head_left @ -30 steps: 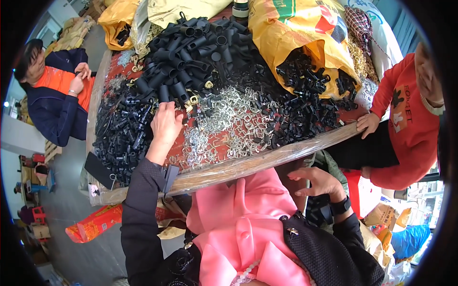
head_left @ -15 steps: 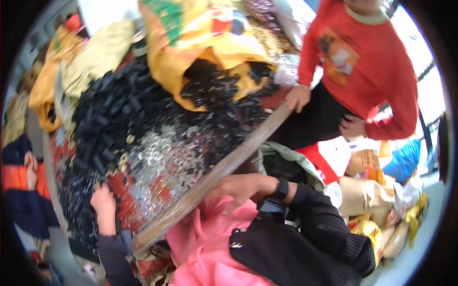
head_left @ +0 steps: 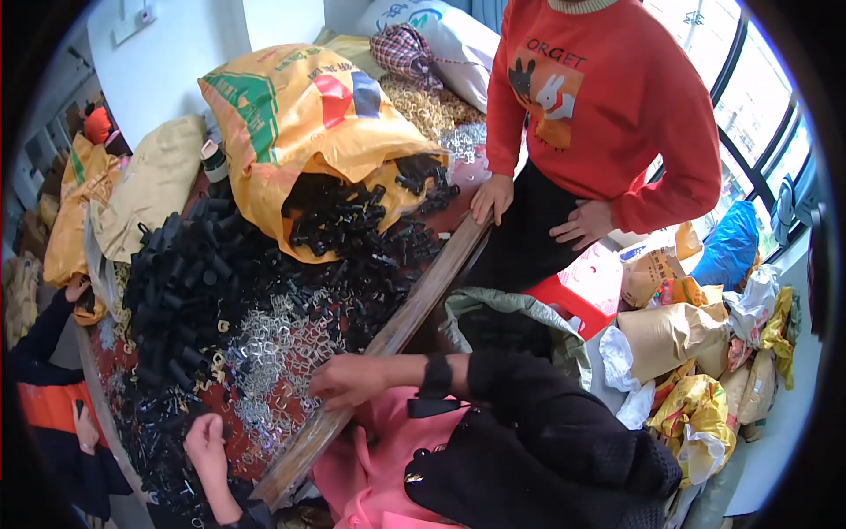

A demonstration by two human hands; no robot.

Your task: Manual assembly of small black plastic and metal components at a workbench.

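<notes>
Head view: left hand (head_left: pixel 208 446) beside black parts (head_left: pixel 152 443), lower left; right hand (head_left: pixel 344 380) by silvery clips (head_left: pixel 275 348), left of centre; cannot tell whether either grips anything. Both kinds look light, stiff, best pinched edgewise.

Small black parts (head_left: pixel 154 445) lie jumbled in a dense, glossy heap; to their right, bent silver metal pieces (head_left: pixel 275 348) spread in a loose, flat scatter, apparently loop-shaped, though blur obscures each outline.
</notes>
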